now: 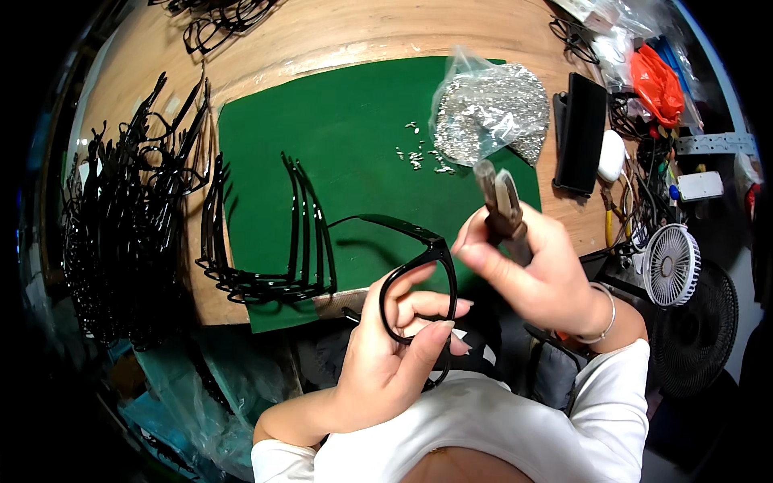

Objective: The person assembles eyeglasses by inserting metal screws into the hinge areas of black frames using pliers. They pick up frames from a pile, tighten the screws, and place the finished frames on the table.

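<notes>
My left hand [374,366] is closed around the rim of a black eyeglass frame [437,244], held up at the front edge of the green mat [370,129]. One temple arm of it stretches out to the left over the mat. In my right hand [555,278] is a pair of pliers [504,205], its jaws pointing up and away from me. My right thumb and fingertips come close to the frame's hinge corner; whether they touch it I cannot tell. Small silvery metal pieces [415,158] lie scattered on the mat beyond.
A clear plastic bag [491,109] of the same pieces sits at the mat's far right. Several black frames [270,283] stand in a row at its left, beside a big pile [129,225]. Rightward are a phone [581,133], a white mouse-like object [611,154] and a small fan [671,264].
</notes>
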A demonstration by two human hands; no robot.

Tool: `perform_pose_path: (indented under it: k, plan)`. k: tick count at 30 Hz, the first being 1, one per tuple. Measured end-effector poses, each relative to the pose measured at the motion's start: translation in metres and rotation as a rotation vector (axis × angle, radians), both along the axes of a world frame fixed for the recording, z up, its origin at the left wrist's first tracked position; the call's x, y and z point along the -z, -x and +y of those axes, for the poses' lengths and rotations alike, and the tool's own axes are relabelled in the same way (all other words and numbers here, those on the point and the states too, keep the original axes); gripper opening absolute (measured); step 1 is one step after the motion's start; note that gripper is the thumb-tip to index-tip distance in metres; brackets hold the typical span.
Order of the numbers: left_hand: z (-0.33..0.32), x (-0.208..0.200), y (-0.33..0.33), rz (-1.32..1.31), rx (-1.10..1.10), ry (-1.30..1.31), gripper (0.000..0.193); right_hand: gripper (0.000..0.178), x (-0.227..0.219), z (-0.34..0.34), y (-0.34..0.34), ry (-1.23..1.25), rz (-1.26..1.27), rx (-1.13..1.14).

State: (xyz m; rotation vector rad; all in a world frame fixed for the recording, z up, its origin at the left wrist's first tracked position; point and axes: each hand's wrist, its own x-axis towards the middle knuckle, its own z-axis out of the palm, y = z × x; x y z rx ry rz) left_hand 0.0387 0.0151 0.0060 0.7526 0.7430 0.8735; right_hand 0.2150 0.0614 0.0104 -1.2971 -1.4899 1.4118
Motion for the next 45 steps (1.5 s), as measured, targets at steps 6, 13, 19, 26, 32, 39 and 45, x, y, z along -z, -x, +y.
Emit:
perform_pose_path:
  k: [6, 13, 19, 26, 32, 39, 45]
  plan:
    - [-0.003, 0.002, -0.015, 0.110, -0.053, -0.060, 0.053, 0.013, 0.005, -0.010, 0.012, 0.049, 0.143, 0.086]
    - [-0.005, 0.008, -0.019, 0.217, -0.052, -0.183, 0.055, 0.017, -0.005, 0.004, 0.008, 0.528, 0.458, 0.039]
    - [0.007, -0.009, 0.001, -0.113, 0.099, 0.151, 0.055, 0.021, -0.011, 0.005, 0.004, 0.690, 0.587, -0.007]
    - [0.006, -0.003, 0.023, -0.139, 0.151, 0.243, 0.051, 0.020, -0.010, 0.001, -0.023, 0.511, 0.074, -0.295]
    - [0.006, 0.004, 0.029, -0.114, 0.219, 0.253, 0.047, 0.036, -0.019, 0.003, -0.025, 0.598, -0.165, -0.679]
    - [0.004, 0.005, 0.029, -0.060, 0.221, 0.256, 0.043, 0.041, -0.029, 0.017, -0.015, 0.485, -0.315, -0.751]
    - [-0.001, 0.003, 0.020, -0.020, 0.189, 0.298, 0.043, 0.035, -0.014, -0.005, -0.013, 0.126, -0.606, -0.589]
